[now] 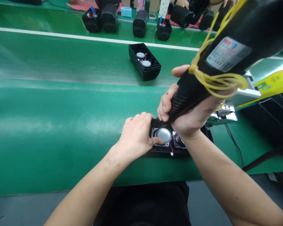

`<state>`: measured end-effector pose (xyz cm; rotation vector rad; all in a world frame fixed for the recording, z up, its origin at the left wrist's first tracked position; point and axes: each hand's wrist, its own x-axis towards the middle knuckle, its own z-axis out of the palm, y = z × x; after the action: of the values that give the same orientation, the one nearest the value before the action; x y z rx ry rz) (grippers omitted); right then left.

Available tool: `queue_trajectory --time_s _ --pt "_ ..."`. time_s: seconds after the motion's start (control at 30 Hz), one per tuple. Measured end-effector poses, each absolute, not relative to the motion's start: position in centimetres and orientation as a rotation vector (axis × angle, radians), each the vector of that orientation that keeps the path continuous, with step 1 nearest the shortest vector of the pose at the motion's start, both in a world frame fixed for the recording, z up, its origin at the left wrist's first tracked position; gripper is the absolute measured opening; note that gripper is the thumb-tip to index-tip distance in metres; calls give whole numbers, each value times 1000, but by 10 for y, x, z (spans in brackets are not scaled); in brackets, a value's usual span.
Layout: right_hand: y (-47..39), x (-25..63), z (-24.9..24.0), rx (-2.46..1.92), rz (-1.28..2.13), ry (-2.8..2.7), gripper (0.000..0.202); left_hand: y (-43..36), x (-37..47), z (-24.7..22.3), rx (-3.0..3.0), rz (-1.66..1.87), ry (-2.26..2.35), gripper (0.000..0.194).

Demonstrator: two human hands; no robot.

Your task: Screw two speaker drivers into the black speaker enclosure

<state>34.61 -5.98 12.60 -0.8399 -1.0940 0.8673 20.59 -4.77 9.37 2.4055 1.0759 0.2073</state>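
Note:
A black speaker housing [160, 150] lies on the green bench top in front of me, its inside facing up. Two round speaker drivers show in it, one silver driver magnet [163, 135] in plain sight and the other partly behind my wrist; a red wire ends in a small white plug. My left hand [139, 133] grips the housing's left end, thumb over the edge by the driver. In my right hand [188, 106] is a black electric screwdriver [186, 94], tilted, with yellow cord tied round it. Its tip points down into the housing and is hidden.
Farther back sits another open speaker housing [145, 62] with two drivers. Several black housings stand beyond the white line [96, 38], with other people's hands [184, 3] at the far edge. On the right are a metal device [224, 114], a black cable [234, 142] and a yellow object [275, 83].

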Motion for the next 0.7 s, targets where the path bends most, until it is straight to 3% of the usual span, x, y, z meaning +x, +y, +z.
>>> queue_trajectory --time_s 0.7 --pt "-52 352 89 -696 936 -1191 68 -50 205 94 2473 137 1120 50"
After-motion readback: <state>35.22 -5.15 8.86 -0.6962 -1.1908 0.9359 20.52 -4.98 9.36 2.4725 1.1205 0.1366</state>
